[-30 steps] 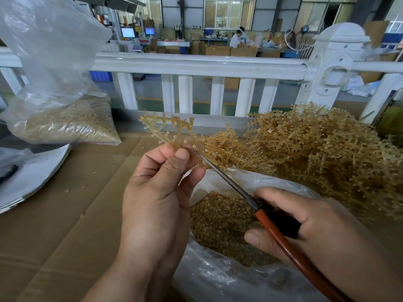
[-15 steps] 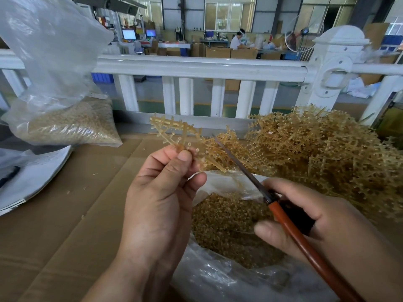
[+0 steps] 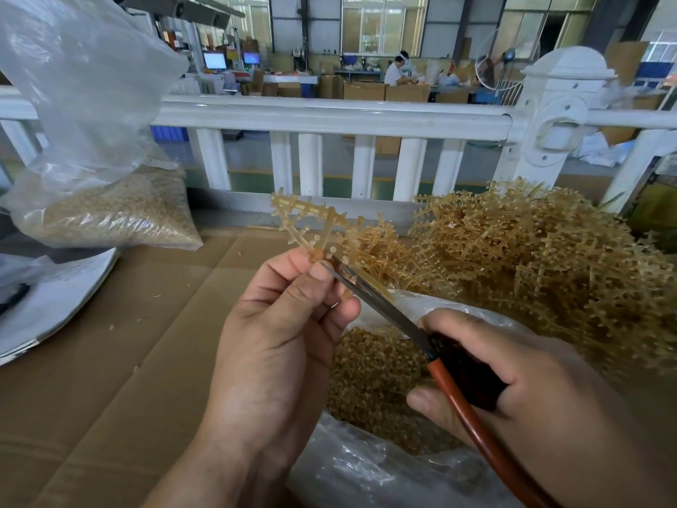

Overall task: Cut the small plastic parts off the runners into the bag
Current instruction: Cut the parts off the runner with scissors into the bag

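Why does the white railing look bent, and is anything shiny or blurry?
Head view: the wide-angle lens bows the white railing; head view again: light glints off the clear plastic bag at upper left; the amber plastic runner pinched by the left hand and the red-handled scissors in the right hand look sharp.

No words or numbers can be read here. The two computer screens (image 3: 215,60) far away on the left glow blue and white, but what is on them is too small to read. The white sheet (image 3: 55,287) at the near left has faint grey print on it, too blurry to make out.
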